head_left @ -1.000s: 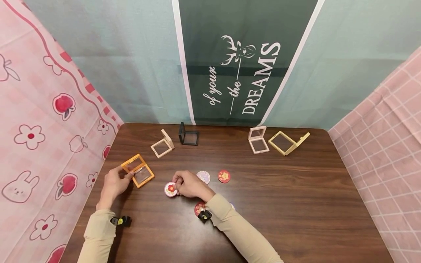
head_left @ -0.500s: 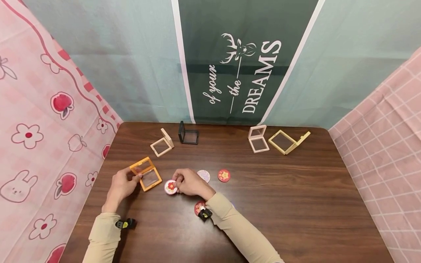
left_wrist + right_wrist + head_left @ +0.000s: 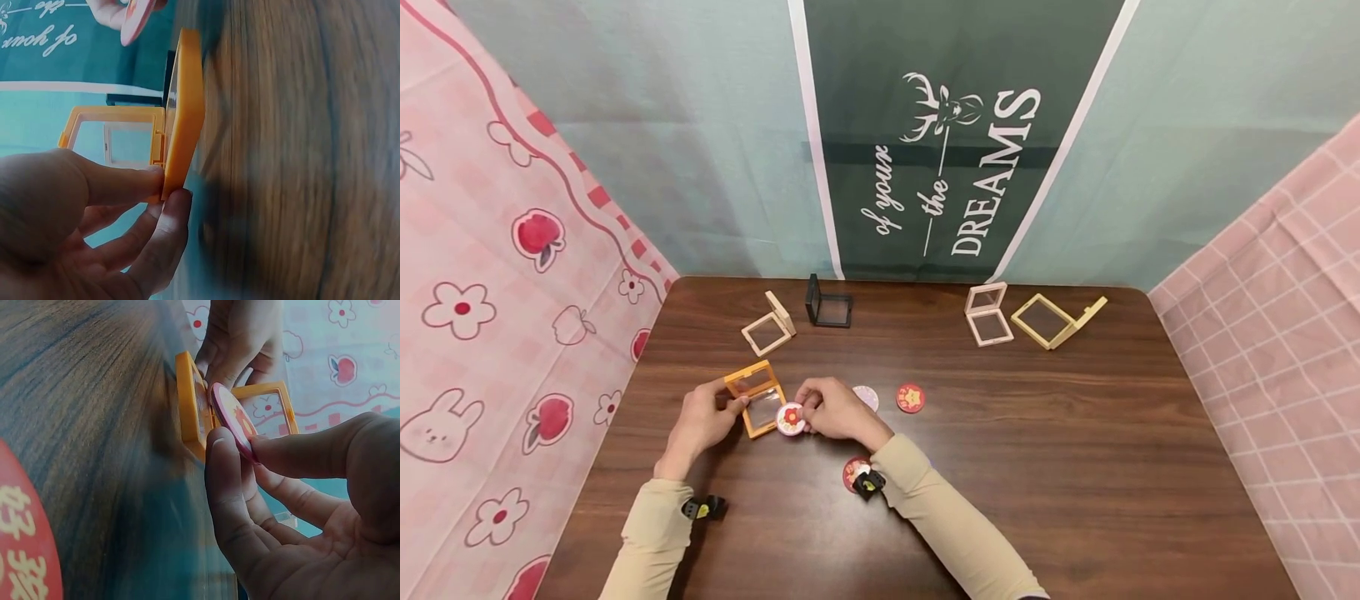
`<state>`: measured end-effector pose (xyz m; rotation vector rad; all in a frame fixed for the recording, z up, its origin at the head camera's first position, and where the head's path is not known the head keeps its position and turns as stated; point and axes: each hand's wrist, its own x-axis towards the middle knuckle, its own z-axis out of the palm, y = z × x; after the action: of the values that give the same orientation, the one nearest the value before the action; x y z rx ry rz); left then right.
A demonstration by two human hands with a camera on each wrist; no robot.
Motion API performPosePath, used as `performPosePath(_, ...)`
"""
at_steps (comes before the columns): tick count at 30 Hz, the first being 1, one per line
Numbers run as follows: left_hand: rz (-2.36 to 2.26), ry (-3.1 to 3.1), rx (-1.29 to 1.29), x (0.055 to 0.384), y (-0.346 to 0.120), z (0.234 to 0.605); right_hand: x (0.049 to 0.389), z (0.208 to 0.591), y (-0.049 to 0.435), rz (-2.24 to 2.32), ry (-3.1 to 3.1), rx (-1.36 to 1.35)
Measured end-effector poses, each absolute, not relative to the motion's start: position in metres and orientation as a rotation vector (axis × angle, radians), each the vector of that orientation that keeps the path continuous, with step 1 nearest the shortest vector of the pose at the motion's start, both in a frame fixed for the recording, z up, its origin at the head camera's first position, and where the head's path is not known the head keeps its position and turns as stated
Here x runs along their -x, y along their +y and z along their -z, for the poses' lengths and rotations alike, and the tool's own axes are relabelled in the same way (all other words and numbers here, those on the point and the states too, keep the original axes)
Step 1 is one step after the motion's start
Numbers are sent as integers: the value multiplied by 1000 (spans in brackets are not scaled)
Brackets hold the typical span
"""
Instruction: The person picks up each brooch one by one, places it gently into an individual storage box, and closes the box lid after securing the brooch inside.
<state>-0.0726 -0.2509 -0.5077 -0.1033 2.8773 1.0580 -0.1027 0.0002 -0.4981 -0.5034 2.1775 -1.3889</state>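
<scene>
Between thumb and fingers, my left hand [image 3: 706, 418] grips the hinge side of an orange hinged display frame [image 3: 762, 432], its two clear-windowed halves spread apart. The left wrist view shows the orange frame [image 3: 185, 112] held a little above the table. My right hand [image 3: 837, 408] pinches a round badge [image 3: 789, 419] with a red flower on white and a pink rim. In the head view the badge overlaps the frame's right edge. From the right wrist view, the badge [image 3: 234, 419] is tilted close to the frame [image 3: 192, 406]; whether they touch I cannot tell.
On the wooden table [image 3: 1075, 467] lie a red star badge [image 3: 912, 398], a lilac badge [image 3: 868, 397] and another red badge [image 3: 853, 472]. Open frames stand behind: beige [image 3: 767, 333], black [image 3: 831, 309], pale pink [image 3: 989, 321] and yellow [image 3: 1043, 321].
My left hand has carried the orange frame rightward to the flower badge. The right hand has stayed almost in place, still pinching the badge, which has risen slightly in the head view.
</scene>
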Motion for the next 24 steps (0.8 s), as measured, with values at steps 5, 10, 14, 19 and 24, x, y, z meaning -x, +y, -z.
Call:
performPosePath(5, -1074, 2848, 95, 70, -242, 506, 103, 498, -1, 1390, 2187, 487)
performPosePath(10, -1048, 2822, 102, 66, -236, 507, 104, 499, -3, 1416, 2170, 478)
performPosePath(14, -1038, 2825, 98, 63, -233, 508, 105, 502, -5, 1445, 2149, 479)
performPosePath(19, -1058, 2814, 79, 62, -228, 507, 105, 502, -8, 1459, 2155, 454)
performPosePath(24, -1051, 2824, 60, 62, -223, 507, 103, 505, -8, 1413, 2251, 455)
